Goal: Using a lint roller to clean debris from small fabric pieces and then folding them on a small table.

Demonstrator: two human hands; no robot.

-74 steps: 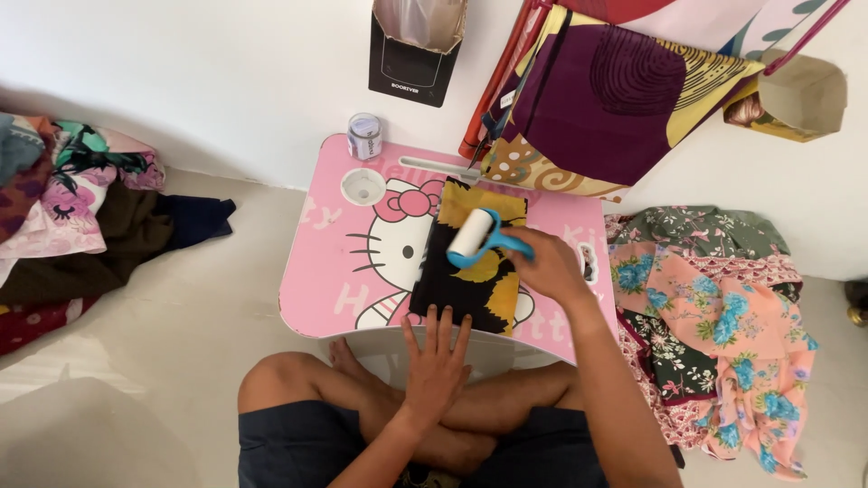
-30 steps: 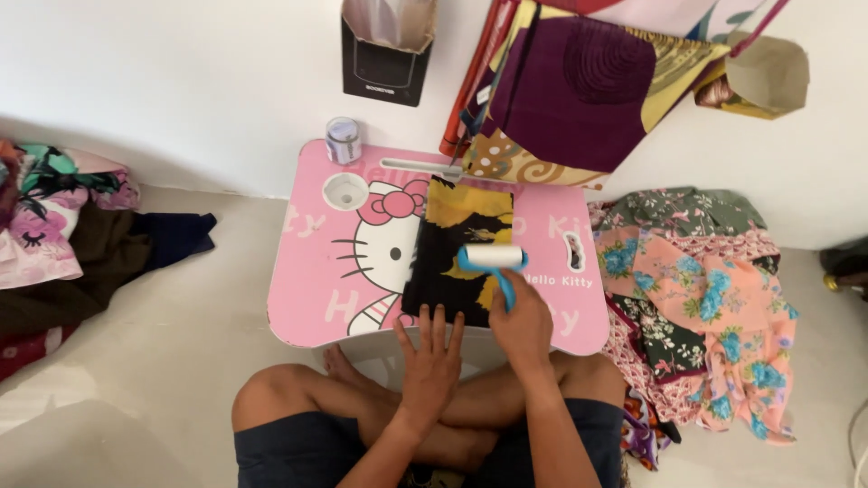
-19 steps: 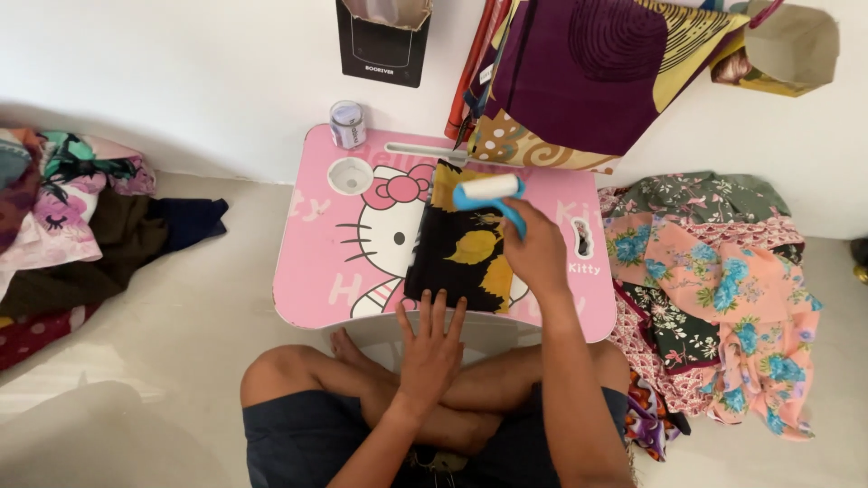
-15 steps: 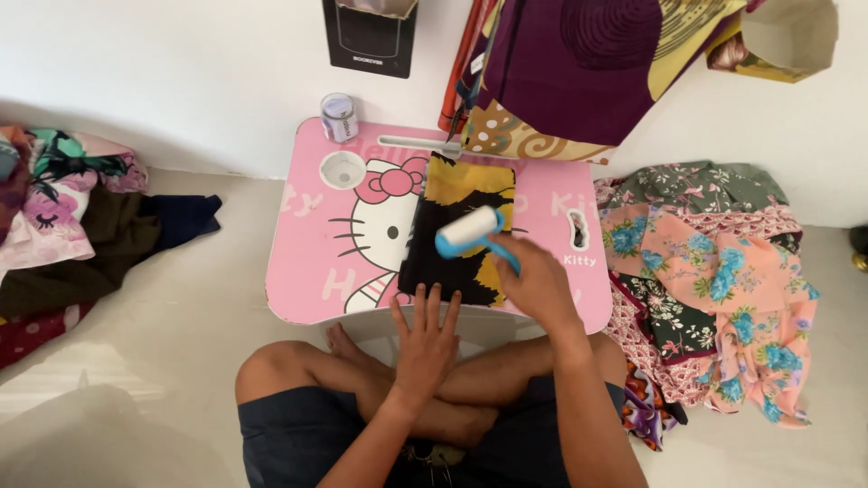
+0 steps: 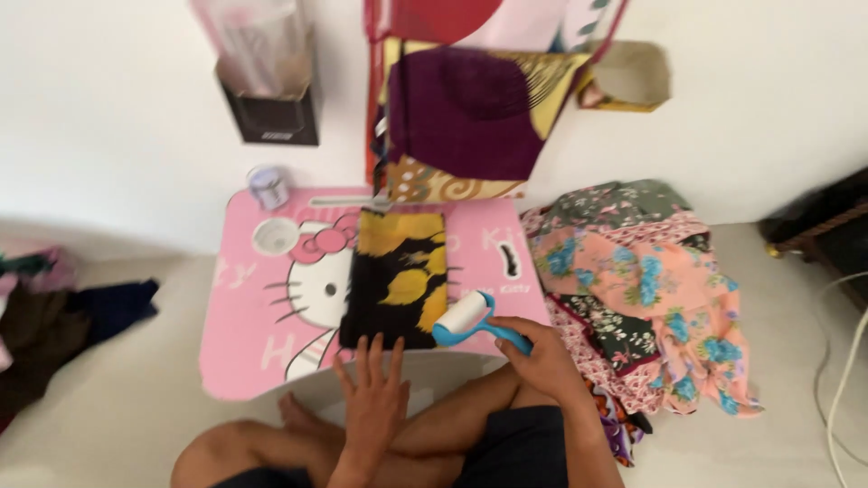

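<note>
Seen from above, cross-legged on the floor behind a low pink worktop [image 5: 244, 343] printed with a cartoon cat. Lying flat along the middle of it, a folded black cloth with yellow patches [image 5: 398, 276], spread smooth so a roller can pass over it. Left hand [image 5: 372, 407] pressed flat at the cloth's near edge, fingers spread wide and holding nothing, seemingly to pin the fabric in place. Right hand [image 5: 542, 357] closed around the blue handle of a lint roller [image 5: 466, 318], white drum resting on the cloth's near right corner. At the worktop's far left corner, a small lidded jar [image 5: 268, 185] beside a round cup recess, well out of the roller's way. To the right on the floor, a heap of flowered fabrics [image 5: 651, 289]; more cloth hanging on the wall above.
</note>
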